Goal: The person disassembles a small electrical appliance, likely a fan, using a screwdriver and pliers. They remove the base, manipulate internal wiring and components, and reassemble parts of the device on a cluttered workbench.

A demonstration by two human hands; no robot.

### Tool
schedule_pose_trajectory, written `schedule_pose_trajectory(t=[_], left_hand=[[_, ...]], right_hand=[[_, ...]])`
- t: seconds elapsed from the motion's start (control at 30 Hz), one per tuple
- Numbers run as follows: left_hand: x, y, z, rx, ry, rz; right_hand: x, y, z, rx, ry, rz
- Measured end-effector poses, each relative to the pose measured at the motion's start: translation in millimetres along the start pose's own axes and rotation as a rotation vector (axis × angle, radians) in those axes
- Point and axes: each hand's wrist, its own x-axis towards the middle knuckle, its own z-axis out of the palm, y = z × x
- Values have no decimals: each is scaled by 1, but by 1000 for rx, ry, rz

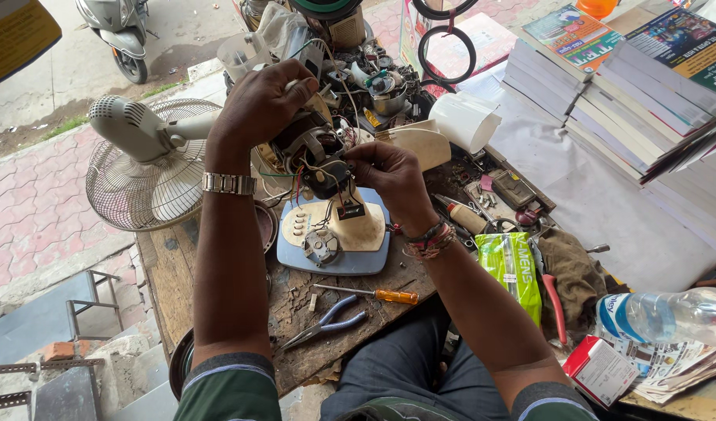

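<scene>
Both hands are up over the middle of the wooden surface (218, 273), busy with a fan motor (299, 148). The left hand (261, 105) is clamped over the top of the motor, fingers curled around its housing, holding it clear of the surface. The right hand (389, 175) pinches narrow at the small black part (327, 178) hanging off the motor's wires, fingertips tight on it. Right under them lies the fan's base (335, 242), pale blue with a cream panel and a row of buttons, wires running up from it to the motor. Nearer the front edge, an orange-handled screwdriver (373, 294) and blue-handled pliers (327, 321) lie side by side. At the left edge a wire fan guard (132, 187) leans with a grey motor cover (136, 125) on it. Off to the right sit a green packet (510, 273), a plastic bottle (670, 316) and a stack of books (607, 93).
</scene>
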Motion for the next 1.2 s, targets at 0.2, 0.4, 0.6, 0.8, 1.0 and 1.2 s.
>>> schedule_pose_trajectory(t=[0.2,0.4,0.6,0.8,1.0,1.2], left_hand=[[3,-3,0,-19,-37,6],[6,-9,6,3,-40,39],[3,-11,12,134,101,152],[-53,15,23,320,264,193],[-75,49,17,437,25,107],[-59,58,22,391,-117,-45]], right_hand=[[7,1,0,32,27,27],[3,1,-3,29,3,20],[-2,0,3,73,38,1],[-10,0,-2,-48,110,-12],[-93,31,-40,-716,312,-197],[-204,87,-70,-1369,-177,160]])
